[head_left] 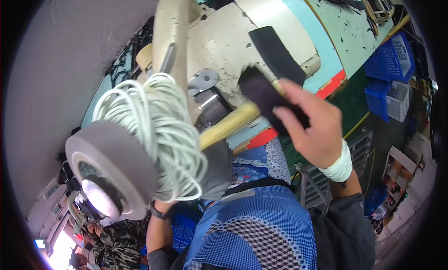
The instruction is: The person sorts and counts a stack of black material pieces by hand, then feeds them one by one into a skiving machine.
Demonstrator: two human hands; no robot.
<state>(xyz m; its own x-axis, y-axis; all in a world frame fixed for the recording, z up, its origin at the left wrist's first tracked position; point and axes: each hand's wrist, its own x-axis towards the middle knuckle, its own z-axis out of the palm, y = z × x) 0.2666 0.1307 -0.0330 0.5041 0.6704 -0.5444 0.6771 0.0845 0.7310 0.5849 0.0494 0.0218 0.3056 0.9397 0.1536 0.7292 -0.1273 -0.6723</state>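
The right hand (317, 125) holds a dark piece (263, 93) — blue crates' (379, 67) contents unclear.

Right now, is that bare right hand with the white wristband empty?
No, the right hand is gripping a dark, flat strip between its thumb and fingers.

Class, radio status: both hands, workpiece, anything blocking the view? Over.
Right hand: grip closed on dark, oblong, flat piece. Left hand: hidden. Coiled white cord blocking view at left. Black rectangular strip lying on cream machine bed.
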